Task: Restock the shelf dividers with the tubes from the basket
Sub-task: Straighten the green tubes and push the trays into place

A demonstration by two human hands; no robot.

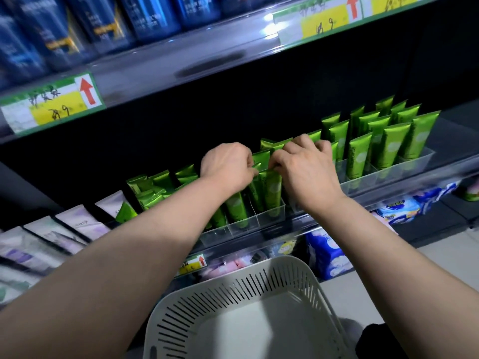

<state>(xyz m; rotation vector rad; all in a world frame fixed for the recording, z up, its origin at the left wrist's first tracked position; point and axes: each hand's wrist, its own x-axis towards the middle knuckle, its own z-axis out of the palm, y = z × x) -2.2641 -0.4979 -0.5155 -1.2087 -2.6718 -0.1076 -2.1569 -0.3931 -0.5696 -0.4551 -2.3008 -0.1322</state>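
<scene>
**Both hands in the green tubes, tight spot under the upper shelf**

Watching this one remotely. Headroom is the squeeze: the upper shelf [181,81] with its price label [51,104] and blue tubes [150,16] hangs over the row, and there's a dark gap between its edge and the tube tops. The green tubes [388,149] stand upright in clear dividers [269,217] along the middle shelf, packed close. The group on the right stands a little apart from the middle one. Left of them is a row of pale tubes [77,221], leaning. The front lip of the divider tray is the low edge, near my wrists.

Both forearms reach up and forward from the bottom corners and meet at the middle of the row, wrists roughly level, backs of the hands toward the camera.

Left hand [228,164]: fingers curled in, pinching the crimped top of one of the green tubes. Right hand [305,172]: thumb and forefinger nip the top of the tube standing in the front compartment, the other fingers curled over the tops behind it. The two hands nearly touch at the fingertips.

The basket [233,288] sits low in front of me, under the arms, with its pale floor showing. Blue and white packs [329,255] sit on the shelf below.
</scene>
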